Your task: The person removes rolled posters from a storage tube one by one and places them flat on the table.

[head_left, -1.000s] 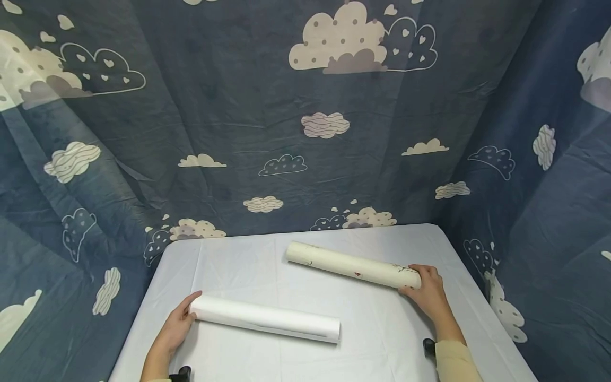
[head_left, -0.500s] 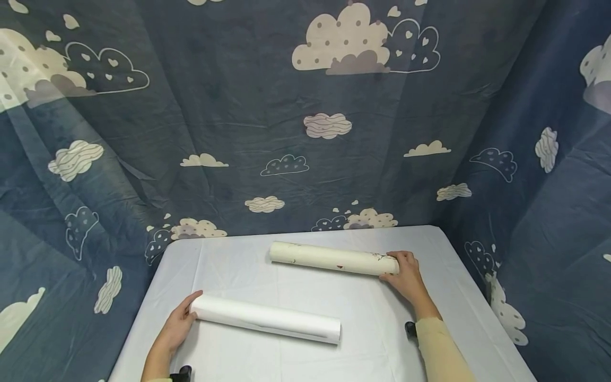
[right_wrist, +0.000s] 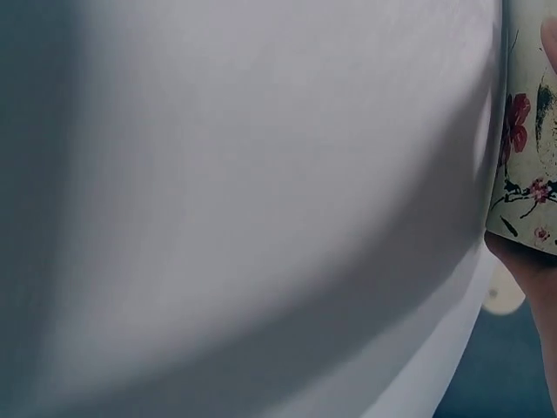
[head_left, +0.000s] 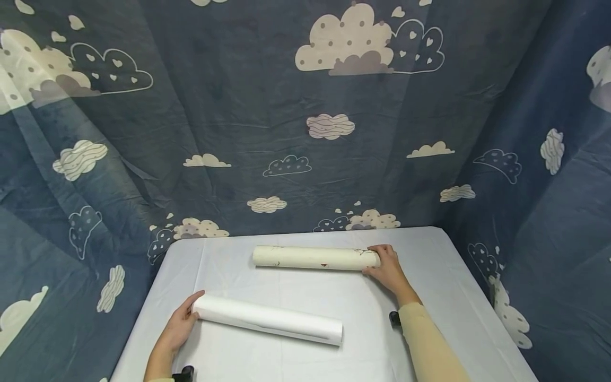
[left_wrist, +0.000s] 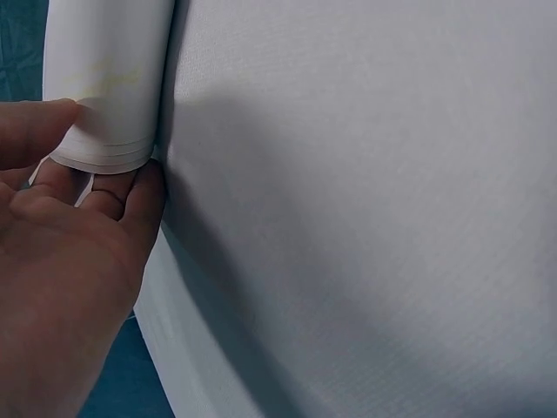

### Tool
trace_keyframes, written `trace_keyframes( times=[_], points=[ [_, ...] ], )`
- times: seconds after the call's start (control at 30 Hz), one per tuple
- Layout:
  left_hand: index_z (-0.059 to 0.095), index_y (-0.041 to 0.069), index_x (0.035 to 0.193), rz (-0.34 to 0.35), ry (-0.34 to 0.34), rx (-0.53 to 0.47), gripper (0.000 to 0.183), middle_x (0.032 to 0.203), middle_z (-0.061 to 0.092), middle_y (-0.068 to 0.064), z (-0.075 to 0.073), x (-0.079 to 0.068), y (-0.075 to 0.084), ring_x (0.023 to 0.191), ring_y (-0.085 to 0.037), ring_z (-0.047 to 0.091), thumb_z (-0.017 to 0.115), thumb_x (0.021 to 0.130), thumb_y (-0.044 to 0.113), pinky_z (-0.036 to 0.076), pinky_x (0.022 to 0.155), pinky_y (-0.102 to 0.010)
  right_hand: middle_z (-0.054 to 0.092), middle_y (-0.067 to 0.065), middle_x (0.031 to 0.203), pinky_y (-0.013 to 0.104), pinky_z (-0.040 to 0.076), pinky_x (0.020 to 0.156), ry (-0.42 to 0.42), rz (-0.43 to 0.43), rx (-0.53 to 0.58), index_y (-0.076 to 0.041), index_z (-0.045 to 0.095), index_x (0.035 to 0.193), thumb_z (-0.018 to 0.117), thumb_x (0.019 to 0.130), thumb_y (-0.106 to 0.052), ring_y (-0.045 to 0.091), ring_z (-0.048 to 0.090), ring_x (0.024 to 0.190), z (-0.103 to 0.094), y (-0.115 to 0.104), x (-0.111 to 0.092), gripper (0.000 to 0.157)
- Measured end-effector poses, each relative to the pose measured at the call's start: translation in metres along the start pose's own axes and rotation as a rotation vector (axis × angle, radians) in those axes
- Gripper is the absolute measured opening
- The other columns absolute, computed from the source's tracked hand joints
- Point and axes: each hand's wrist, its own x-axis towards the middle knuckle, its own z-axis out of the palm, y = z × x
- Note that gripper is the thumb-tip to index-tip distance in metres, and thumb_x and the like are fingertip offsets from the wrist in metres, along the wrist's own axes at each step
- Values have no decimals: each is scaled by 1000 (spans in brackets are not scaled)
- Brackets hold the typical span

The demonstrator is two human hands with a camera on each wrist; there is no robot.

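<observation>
Fingers (left_wrist: 144, 202) of left hand (head_left: 179, 326) curled around end of white roll (head_left: 268, 319), running rightward from that hand; right hand (head_left: 387, 271), part-curled, grips end of cream floral roll (head_left: 310, 258), which stretches left from it.

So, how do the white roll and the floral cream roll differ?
The floral cream roll bears red flowers; the white roll shows none. The white roll is nearer and slanted; the floral cream roll is farther, nearly straight across. Each is held at one end.

The floral roll (head_left: 310, 258) is cream (flecked red) — the other roll (head_left: 268, 319) white, the backdrop (head_left: 262, 95) cloud-patterned blue.
</observation>
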Motion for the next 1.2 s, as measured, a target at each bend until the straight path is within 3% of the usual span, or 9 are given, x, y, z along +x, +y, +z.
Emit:
trace_keyframes(
  times=[0.8, 1.2],
  points=[
    [33, 13, 166, 15, 15, -28, 64, 174, 23, -25, 4, 0, -3, 163, -48, 14, 42, 105, -4, 14, 131, -63, 48, 23, 149, 66, 37, 120, -50, -46, 16, -10, 58, 145, 94, 80, -24, 46, 45, 140, 34, -47, 29, 76],
    [34, 13, 166, 5, 28, -26, 64, 174, 24, -25, 6, 0, -3, 163, -48, 16, 45, 105, -2, 14, 130, -63, 49, 23, 147, 65, 39, 119, -65, -63, 0, -12, 58, 145, 94, 79, -22, 46, 47, 138, 40, -53, 38, 76]
  ],
)
